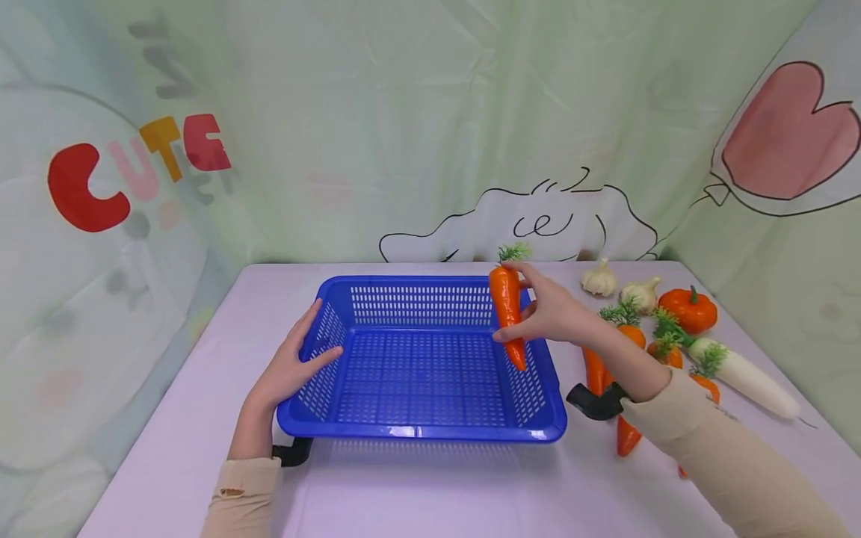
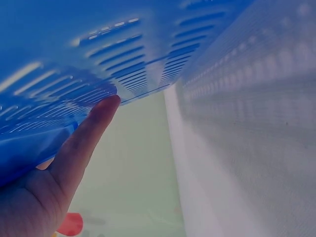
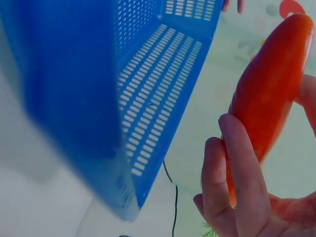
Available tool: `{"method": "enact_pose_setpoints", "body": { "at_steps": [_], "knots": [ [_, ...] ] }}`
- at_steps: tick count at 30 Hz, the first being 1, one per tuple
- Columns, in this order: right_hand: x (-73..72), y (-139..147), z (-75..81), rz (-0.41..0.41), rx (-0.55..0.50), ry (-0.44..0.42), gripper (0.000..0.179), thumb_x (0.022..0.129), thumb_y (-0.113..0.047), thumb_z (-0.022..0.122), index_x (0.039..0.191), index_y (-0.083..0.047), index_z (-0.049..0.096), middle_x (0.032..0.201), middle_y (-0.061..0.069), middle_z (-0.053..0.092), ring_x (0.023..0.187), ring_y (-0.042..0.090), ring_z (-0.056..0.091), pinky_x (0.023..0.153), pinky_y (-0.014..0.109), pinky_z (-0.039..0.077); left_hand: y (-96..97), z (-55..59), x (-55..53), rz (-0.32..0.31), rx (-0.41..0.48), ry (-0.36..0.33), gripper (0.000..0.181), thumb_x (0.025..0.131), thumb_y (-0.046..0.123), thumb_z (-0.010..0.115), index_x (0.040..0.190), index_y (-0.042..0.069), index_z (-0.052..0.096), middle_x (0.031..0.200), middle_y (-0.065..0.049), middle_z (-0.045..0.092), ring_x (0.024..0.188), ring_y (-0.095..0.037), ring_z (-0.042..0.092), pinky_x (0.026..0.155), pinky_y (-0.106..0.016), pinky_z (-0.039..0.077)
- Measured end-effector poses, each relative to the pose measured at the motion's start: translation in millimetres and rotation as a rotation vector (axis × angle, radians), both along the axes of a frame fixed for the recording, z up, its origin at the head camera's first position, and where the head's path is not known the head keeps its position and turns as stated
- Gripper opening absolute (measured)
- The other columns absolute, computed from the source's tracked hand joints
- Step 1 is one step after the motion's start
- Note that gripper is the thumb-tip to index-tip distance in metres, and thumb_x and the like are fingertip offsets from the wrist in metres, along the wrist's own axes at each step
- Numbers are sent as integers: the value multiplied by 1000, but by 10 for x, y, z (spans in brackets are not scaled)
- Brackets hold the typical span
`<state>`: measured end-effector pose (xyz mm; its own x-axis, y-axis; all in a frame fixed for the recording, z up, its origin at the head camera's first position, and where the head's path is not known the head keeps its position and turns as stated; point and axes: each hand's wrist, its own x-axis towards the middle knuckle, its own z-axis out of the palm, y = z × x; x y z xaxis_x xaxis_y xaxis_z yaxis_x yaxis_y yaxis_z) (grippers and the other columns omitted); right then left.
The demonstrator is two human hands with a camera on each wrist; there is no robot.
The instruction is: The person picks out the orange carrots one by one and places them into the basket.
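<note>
While an orange carrot (image 1: 504,295) hangs over the right end of the blue basket (image 1: 422,432), the right hand (image 1: 553,305) pinches it between thumb and fingers.

Its leafy top points toward the basket's far side, its tip toward the near side. At the basket's left wall, the left hand (image 1: 291,373) is spread with fingers fairly straight, touching the outside, its thumb reaching over the rim. Right of the basket lie more carrots (image 1: 595,370), partly hidden by the right forearm, then a white radish (image 1: 747,377), an orange pumpkin (image 1: 687,310) and two garlic bulbs (image 1: 599,279). Beneath the basket spreads a pale desk (image 1: 403,501); behind it hangs a printed curtain (image 1: 336,149).
</note>
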<state>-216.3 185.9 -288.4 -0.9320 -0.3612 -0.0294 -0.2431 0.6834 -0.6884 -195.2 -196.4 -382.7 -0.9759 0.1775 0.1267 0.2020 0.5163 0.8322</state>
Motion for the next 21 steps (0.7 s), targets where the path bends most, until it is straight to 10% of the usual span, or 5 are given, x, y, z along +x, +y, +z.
{"method": "enact_pose_setpoints", "body": {
  "at_steps": [21],
  "knots": [
    [-74,-534,-14,62,-62,-57,102,66,-21,83,143,-15,17,130,23,37,83,29,59,63,32,55,-5,4,2,8,12,-31,84,85,32,64,148,27,9,152,-8,9,137,-36,10,99,-67,17]
  ]
}}
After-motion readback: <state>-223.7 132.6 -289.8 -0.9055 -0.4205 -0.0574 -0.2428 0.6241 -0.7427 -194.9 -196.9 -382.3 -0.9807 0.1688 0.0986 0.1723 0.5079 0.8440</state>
